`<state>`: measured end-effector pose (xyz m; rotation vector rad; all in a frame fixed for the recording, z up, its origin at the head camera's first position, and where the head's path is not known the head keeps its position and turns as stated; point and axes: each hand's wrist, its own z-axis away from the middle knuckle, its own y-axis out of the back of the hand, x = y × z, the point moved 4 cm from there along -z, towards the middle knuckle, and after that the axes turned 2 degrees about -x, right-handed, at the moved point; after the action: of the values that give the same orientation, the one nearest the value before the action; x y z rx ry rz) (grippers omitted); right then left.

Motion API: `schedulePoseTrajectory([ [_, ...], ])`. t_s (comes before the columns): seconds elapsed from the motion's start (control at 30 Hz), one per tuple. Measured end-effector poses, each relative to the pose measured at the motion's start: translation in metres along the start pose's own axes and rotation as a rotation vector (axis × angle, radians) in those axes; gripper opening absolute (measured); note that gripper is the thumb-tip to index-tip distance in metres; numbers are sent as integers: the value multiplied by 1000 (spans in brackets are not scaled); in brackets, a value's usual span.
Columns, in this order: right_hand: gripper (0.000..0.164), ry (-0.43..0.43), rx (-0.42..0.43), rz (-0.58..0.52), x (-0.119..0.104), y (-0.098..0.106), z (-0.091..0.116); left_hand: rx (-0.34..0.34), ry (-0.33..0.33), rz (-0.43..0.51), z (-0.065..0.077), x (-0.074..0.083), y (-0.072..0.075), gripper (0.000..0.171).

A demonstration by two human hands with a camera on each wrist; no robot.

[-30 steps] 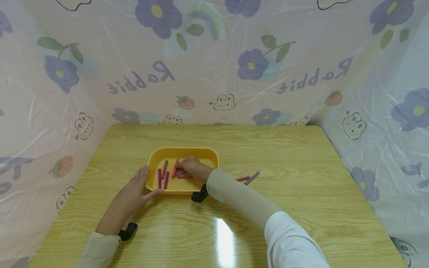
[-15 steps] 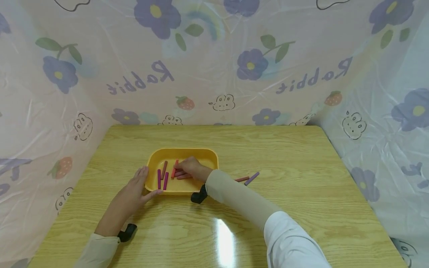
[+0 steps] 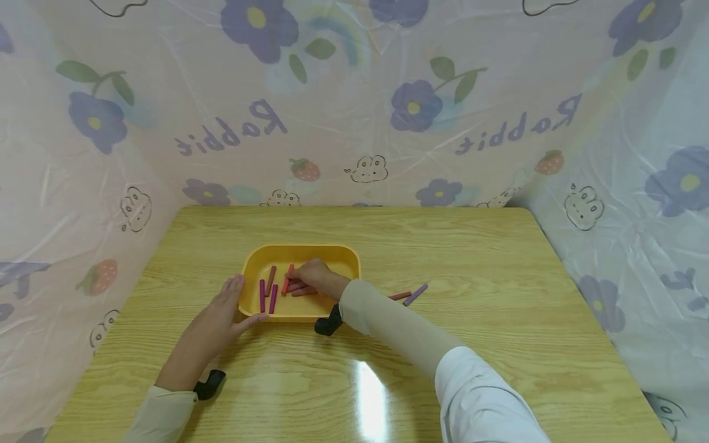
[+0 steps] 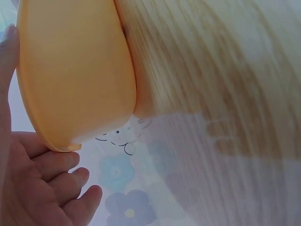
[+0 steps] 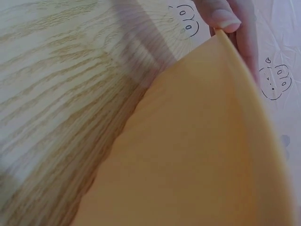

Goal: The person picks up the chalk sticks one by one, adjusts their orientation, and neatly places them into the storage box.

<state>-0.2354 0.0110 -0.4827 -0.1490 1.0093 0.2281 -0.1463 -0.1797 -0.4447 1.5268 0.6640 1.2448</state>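
A yellow tray (image 3: 303,318) sits on the table, with several slim crayon-like sticks inside. My left hand (image 3: 213,320) holds its left end, thumb along the near rim and fingers at the left wall; the left wrist view shows the fingertips bent at the tray edge. Inside the tray, my right hand (image 3: 318,275) pinches a red stick (image 3: 285,287). Left of that lie a brownish stick (image 3: 270,281) and two magenta sticks (image 3: 263,296). Dull pink sticks (image 3: 303,291) show partly beneath the right hand. In the right wrist view, the tray wall hides most of that hand.
To the right of the tray, a reddish-brown stick (image 3: 400,296) and a purple stick (image 3: 416,294) lie on the wooden table (image 3: 476,357), partly behind the right forearm. Printed cloth (image 3: 343,123) hangs round the back and sides.
Almost nothing differs. The red stick shifts very slightly left with the right hand's fingers; the left hand stays on the tray.
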Motion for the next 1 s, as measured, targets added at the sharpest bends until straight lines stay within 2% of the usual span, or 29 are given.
schedulePoseTrajectory([
  [0.53,19,30,-17,14,0,1,0,3,-4,-11,-2,-1,-1,106],
  [0.77,21,30,-62,-33,-3,2,2,5,-3,-24,-3,-2,-1,107],
  [1.0,21,30,-57,-32,-3,1,3,3,-6,-16,-2,-2,-1,106],
])
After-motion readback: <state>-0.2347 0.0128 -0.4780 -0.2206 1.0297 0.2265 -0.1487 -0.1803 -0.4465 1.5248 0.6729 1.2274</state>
